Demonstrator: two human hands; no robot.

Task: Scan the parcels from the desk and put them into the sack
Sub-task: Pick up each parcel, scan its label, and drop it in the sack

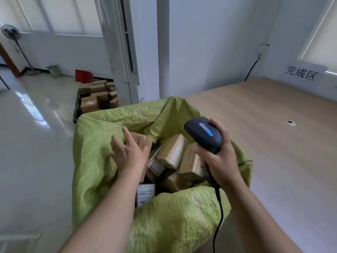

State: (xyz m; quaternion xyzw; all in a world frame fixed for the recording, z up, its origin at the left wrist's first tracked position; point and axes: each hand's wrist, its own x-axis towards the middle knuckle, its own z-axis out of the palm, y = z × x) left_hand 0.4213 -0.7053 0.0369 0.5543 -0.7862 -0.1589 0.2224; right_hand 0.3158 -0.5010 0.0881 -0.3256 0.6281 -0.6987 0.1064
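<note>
A green woven sack [102,161] stands open beside the wooden desk [269,136]. Inside it lie several brown cardboard parcels [173,152], some with white labels. My left hand [127,152] reaches into the sack's mouth with its fingers spread and straight, over a small brown parcel [144,141] at the sack's left side; it holds nothing. My right hand [218,161] grips the handle of a dark grey barcode scanner [204,136], held above the sack's right rim with its head pointing away from me. The scanner's black cable [218,216] hangs down over the sack.
On the shiny floor behind the sack a black crate [98,99] holds several more brown boxes. A white pillar and standing air conditioner [127,52] rise behind it. A paper sign [302,73] with printed characters lies at the desk's far right. A fan [12,33] stands far left.
</note>
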